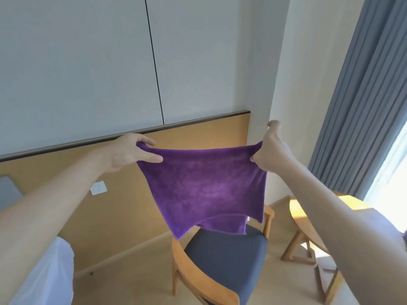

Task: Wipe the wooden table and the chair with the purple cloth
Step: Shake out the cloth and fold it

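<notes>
I hold the purple cloth (204, 190) stretched out in the air in front of me. My left hand (130, 151) pinches its top left corner and my right hand (272, 150) grips its top right corner. The cloth hangs down, folded, with its lower edges loose. Below it stands the chair (224, 256), which has a wooden frame and a dark grey seat; the cloth hides part of its back. The round wooden table (301, 214) is at the lower right, partly behind my right forearm.
A wooden wall panel (123, 208) with a white socket (98, 188) runs behind the chair. Blue-grey curtains (365, 95) hang at the right beside a bright window. The floor is light wood.
</notes>
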`<state>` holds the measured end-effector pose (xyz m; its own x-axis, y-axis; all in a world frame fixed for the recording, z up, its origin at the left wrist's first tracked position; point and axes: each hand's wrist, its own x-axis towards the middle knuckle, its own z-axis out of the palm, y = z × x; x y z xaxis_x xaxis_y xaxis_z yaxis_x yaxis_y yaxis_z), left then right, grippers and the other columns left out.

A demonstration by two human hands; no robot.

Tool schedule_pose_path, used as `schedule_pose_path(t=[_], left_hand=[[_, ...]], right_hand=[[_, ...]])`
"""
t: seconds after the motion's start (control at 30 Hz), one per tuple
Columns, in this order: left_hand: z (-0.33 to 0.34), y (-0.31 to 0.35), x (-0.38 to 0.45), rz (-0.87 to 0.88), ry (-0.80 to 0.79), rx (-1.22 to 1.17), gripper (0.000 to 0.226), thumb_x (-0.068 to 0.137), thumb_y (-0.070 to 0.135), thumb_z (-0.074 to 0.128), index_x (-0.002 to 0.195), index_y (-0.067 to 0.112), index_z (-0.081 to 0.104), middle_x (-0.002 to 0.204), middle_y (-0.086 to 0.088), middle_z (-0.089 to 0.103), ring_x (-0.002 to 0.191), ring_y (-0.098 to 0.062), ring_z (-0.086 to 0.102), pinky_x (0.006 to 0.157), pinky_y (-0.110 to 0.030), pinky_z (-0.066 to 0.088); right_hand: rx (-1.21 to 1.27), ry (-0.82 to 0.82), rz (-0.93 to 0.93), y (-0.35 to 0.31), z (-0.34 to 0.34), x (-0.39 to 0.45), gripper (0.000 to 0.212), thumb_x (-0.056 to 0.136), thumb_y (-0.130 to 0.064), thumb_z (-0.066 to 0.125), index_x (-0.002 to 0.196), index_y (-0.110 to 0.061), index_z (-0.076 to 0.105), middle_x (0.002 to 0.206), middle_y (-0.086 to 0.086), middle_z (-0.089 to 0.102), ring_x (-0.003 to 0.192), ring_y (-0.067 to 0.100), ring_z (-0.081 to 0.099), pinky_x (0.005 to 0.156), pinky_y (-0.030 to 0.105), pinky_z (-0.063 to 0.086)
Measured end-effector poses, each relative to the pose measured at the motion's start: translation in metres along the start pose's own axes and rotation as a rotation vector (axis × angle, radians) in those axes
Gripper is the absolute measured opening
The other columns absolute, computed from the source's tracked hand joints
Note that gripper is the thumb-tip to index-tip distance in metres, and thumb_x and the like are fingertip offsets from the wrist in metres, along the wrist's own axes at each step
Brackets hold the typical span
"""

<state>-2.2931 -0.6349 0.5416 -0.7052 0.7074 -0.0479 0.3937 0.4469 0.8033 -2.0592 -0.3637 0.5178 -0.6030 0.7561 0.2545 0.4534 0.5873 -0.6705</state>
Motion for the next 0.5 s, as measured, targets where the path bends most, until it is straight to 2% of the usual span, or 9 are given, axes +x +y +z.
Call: schedule_pose_path(t=[0.07,0.1,0.17,0.23,0.3,0.37,0.43,0.5], left_hand=[[0.008,0.014,0.002,0.071,0.105,0.331,0.036,0.073,0.021,0.089,0.101,0.028,0.068,0.097,0.005,0.068,0.087,-0.013,0.065,0.07,-0.027,0.046],[0.01,0.021,0.003,0.127,0.163,0.416,0.024,0.078,0.02,0.085,0.093,0.027,0.068,0.093,0.003,0.068,0.082,-0.014,0.063,0.068,-0.029,0.044],[0.008,0.032,0.008,0.24,0.246,0.479,0.015,0.086,0.019,0.078,0.078,0.023,0.066,0.085,-0.005,0.065,0.074,-0.02,0.058,0.064,-0.031,0.04],[0.001,0.04,0.012,0.292,0.266,0.397,0.014,0.089,0.018,0.075,0.077,0.017,0.067,0.083,-0.007,0.065,0.075,-0.024,0.059,0.067,-0.031,0.042],[-0.004,0.046,0.011,0.278,0.254,0.192,0.006,0.09,0.018,0.074,0.087,0.015,0.07,0.086,-0.001,0.071,0.078,-0.017,0.065,0.072,-0.028,0.048],[-0.005,0.05,0.011,0.273,0.226,0.032,0.002,0.092,0.015,0.072,0.092,0.016,0.07,0.089,-0.002,0.075,0.077,-0.015,0.069,0.075,-0.028,0.053],[-0.006,0.053,0.011,0.27,0.205,-0.051,0.005,0.093,0.009,0.07,0.094,0.014,0.07,0.09,-0.005,0.077,0.075,-0.016,0.072,0.069,-0.027,0.056],[-0.006,0.056,0.01,0.248,0.198,-0.058,0.007,0.092,0.007,0.07,0.094,0.014,0.071,0.089,-0.005,0.078,0.072,-0.013,0.073,0.058,-0.021,0.055]], right_hand=[[-0.115,0.058,-0.101,-0.002,-0.02,0.005,0.049,0.086,0.0,0.058,0.133,-0.011,0.05,0.113,0.009,0.057,0.097,0.029,0.054,0.069,0.034,0.044],[-0.184,0.069,-0.142,-0.003,-0.03,0.009,0.033,0.088,-0.004,0.058,0.12,-0.01,0.063,0.114,0.01,0.06,0.098,0.029,0.055,0.073,0.037,0.047],[-0.225,0.082,-0.199,-0.005,-0.05,0.014,0.014,0.09,-0.017,0.065,0.1,-0.012,0.074,0.111,0.012,0.059,0.101,0.03,0.055,0.078,0.037,0.047],[-0.104,0.083,-0.187,-0.007,-0.068,0.017,0.008,0.089,-0.022,0.07,0.091,-0.015,0.074,0.102,0.009,0.06,0.095,0.026,0.055,0.074,0.032,0.047],[0.075,0.056,-0.129,-0.006,-0.085,0.018,0.006,0.089,-0.021,0.073,0.087,-0.016,0.071,0.086,0.002,0.066,0.079,0.02,0.059,0.062,0.029,0.046],[0.196,0.018,-0.089,-0.004,-0.099,0.018,0.007,0.087,-0.018,0.077,0.085,-0.016,0.071,0.077,-0.003,0.069,0.071,0.013,0.063,0.058,0.025,0.048],[0.272,-0.021,-0.085,-0.002,-0.109,0.016,0.012,0.082,-0.012,0.083,0.079,-0.014,0.071,0.067,-0.007,0.071,0.063,0.007,0.067,0.058,0.023,0.053],[0.317,-0.073,-0.076,0.002,-0.115,0.014,0.017,0.077,-0.009,0.086,0.075,-0.012,0.069,0.064,-0.007,0.07,0.06,0.007,0.067,0.061,0.028,0.057]])
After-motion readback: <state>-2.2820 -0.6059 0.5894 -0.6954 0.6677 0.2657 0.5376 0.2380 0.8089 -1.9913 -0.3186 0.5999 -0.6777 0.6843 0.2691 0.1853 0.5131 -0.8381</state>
